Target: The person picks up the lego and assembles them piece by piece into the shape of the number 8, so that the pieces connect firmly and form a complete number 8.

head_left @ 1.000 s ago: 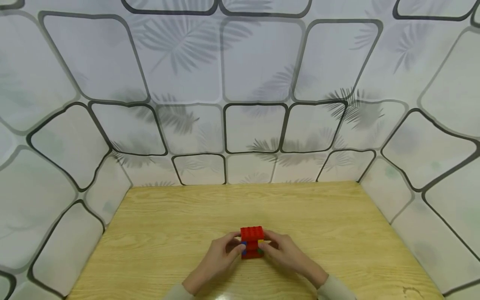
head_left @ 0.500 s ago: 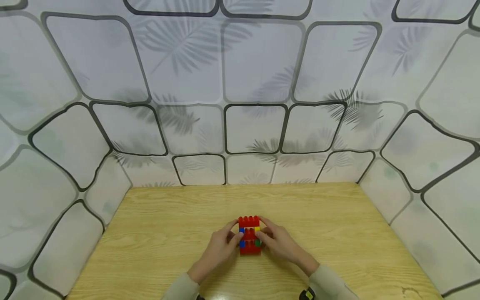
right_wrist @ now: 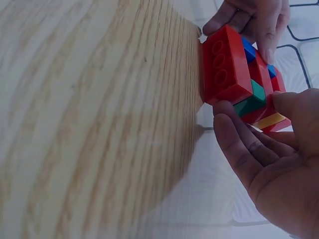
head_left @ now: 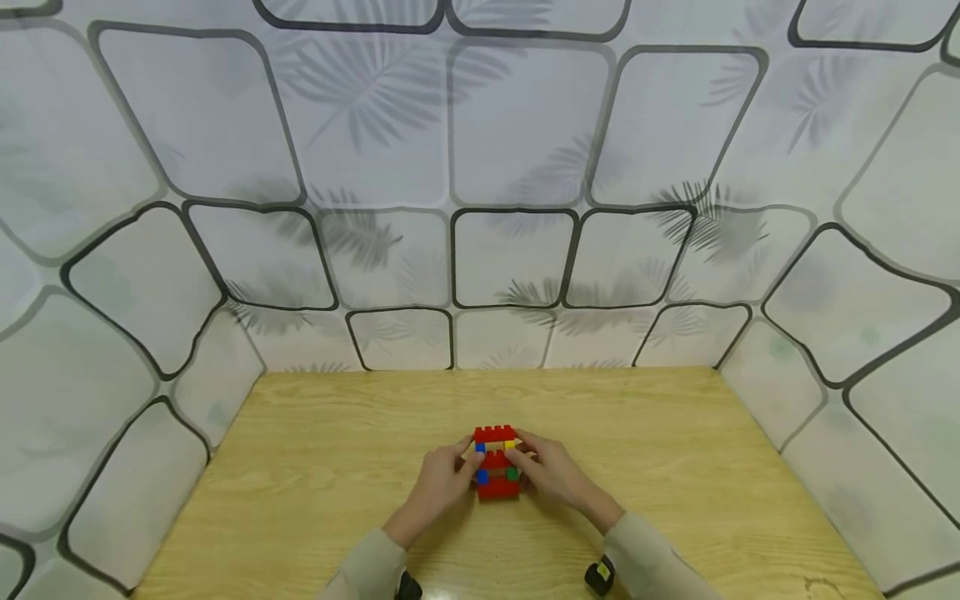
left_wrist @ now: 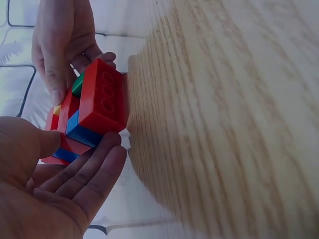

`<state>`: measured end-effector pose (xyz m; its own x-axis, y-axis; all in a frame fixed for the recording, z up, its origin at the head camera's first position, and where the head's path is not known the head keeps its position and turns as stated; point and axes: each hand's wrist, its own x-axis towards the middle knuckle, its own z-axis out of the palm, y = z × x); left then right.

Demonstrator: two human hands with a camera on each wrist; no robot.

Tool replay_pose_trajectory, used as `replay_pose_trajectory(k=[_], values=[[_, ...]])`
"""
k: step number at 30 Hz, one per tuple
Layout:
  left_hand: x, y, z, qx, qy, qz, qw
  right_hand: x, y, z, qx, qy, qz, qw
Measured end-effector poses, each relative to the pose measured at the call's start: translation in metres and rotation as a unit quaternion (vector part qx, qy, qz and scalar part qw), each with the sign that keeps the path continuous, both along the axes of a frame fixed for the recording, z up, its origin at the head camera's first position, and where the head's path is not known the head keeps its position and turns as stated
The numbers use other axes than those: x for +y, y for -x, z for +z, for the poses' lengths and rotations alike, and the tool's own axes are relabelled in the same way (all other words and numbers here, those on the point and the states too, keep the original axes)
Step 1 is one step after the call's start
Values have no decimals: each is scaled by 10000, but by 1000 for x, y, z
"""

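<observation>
Both hands hold a small tower of toy building bricks (head_left: 498, 488) at the middle front of the table. Three long red bricks are stacked with gaps between them, spaced by blue bricks (head_left: 482, 477) on the left and a yellow and a green brick (head_left: 512, 473) on the right. My left hand (head_left: 435, 482) grips the left side, thumb toward me; my right hand (head_left: 561, 477) grips the right side likewise. In the head view the other fingers are mostly hidden behind the tower. Its hollow underside (left_wrist: 105, 92) faces the wrist cameras, its lower edge close over the tabletop.
The light wood table (head_left: 337, 433) is enclosed at the back and sides by pale cloth walls (head_left: 517, 258) with a stone-outline and leaf print. Dark devices (head_left: 599, 575) show at the wrists below the beige sleeves.
Both hands have moved the brick tower slightly away from me and tipped it back. Its front now faces up more, and the table shows through the gaps between the red bricks.
</observation>
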<state>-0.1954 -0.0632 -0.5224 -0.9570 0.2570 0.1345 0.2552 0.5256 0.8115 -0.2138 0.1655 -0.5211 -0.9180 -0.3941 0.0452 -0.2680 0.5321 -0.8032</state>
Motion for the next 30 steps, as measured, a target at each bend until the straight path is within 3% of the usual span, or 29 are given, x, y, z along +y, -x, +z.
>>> replay_pose_trajectory(k=[11,17,21,30], values=[[-2,9,-6,-28,-47,30,10000,-5,9,-3,-66,115,-159,9998],[-2,13,-7,-368,-106,58,9992,-5,12,-4,37,-130,-248,9996],[-1,14,-7,-522,-124,61,9985,-5,15,-5,132,-262,-167,9994],[-2,15,-7,-480,-80,111,9988,-5,19,-7,289,-336,19,9990]])
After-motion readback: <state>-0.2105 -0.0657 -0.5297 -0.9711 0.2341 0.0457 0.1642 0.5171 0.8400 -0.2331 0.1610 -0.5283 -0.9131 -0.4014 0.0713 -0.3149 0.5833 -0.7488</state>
